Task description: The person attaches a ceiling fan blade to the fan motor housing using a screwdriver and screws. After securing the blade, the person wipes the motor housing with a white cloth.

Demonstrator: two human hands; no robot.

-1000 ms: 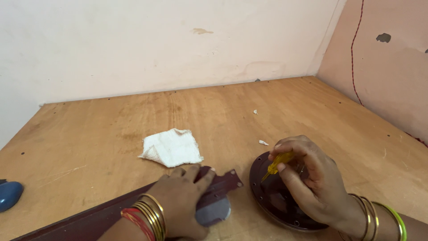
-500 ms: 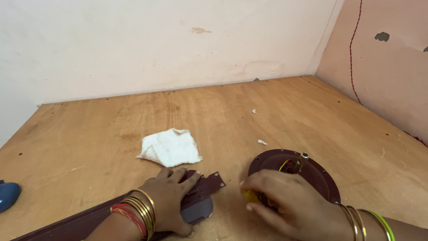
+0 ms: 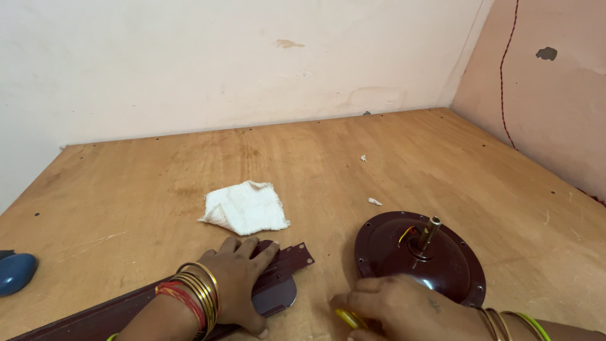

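Far left, a blue object (image 3: 16, 273) sits at the bench (image 3: 442, 164) edge, mostly cut off. Next, a long dark maroon fan blade (image 3: 107, 314) lies flat, its long axis running from lower left up to the right, ending in a metal bracket (image 3: 287, 265) with small holes. The left hand (image 3: 237, 281) presses flat on that bracket end, fingers spread, palm down, pinning rather than gripping. Just beyond it lies a crumpled white cloth (image 3: 246, 207), near but apart. To the right, the right hand (image 3: 394, 309) is curled around a yellow-handled tool (image 3: 348, 317), tip hidden. Touching or just behind that hand sits the round maroon motor housing (image 3: 435, 265), brass shaft (image 3: 429, 232) upright, well apart from the bracket; the right hand is nearer it.
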